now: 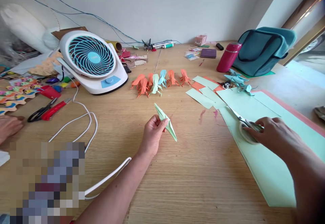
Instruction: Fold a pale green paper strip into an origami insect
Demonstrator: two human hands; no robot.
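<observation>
A slim folded piece of pale green paper (170, 128) is pinched between the thumb and fingers of my left hand (153, 132), above the middle of the table. To the right, my right hand (275, 132) has its fingers closed at the handles of a pair of scissors (242, 124). The blades point away and to the left, over large light green paper sheets (269, 170). Part of the handles is hidden by my fingers. Beyond my left hand stand several folded paper figures, among them a green figure (155, 84), a blue figure (163, 77) and an orange figure (172, 77).
A white and blue fan (92, 60) stands at the back left, its white cable (85, 107) looping across the table. Red-and-black tools (53, 110) lie near another person's hand (10, 127). Cut paper strips (199, 98), a pink bottle (229, 57) and a teal bag (261, 51) are right.
</observation>
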